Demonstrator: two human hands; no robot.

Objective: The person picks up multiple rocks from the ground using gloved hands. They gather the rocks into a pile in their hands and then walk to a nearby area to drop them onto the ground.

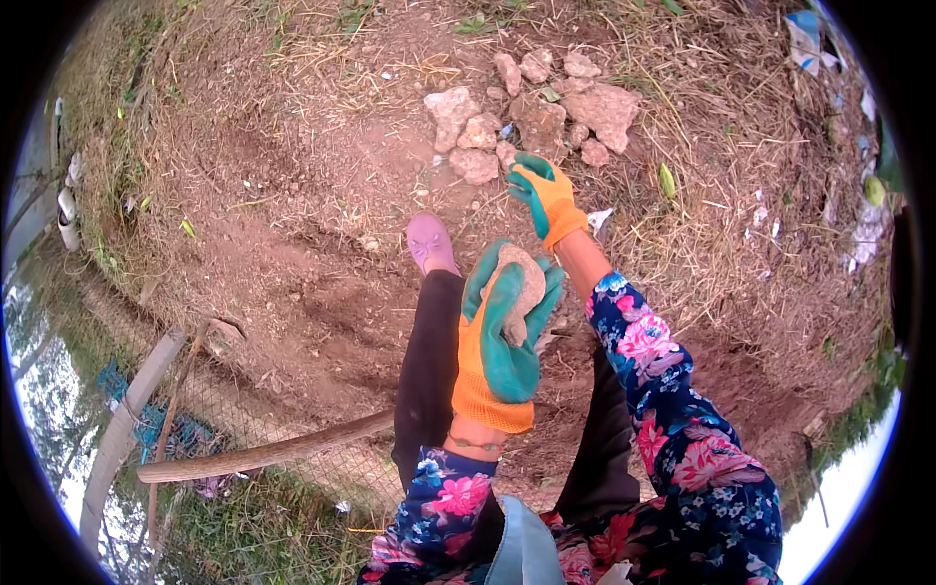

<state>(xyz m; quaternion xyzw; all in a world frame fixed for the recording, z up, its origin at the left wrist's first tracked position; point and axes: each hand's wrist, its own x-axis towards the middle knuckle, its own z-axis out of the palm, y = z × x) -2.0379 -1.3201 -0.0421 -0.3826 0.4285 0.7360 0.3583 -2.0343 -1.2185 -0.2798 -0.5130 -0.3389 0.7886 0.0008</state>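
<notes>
A pale, rough stone [525,281] lies in my left hand [501,351], its gloved green fingers curled around it. This hand is raised between my legs, above the soil. My right hand [541,191], in the same kind of orange and green glove, reaches out to the near edge of a heap of stones. Its fingers are bent at a small stone [506,153]; whether they grip it is hidden. In the heap are a large flat stone [601,113], a brown stone [538,121] and a pale angular stone [451,111], with several smaller ones around them.
A lilac shoe [430,238] rests on the soil left of my hands. A curved wooden handle [263,455] extends leftward from beside my left leg. Beyond it are a pole [131,431] and wire mesh [322,468]. Dry straw and plastic litter [869,227] lie at right.
</notes>
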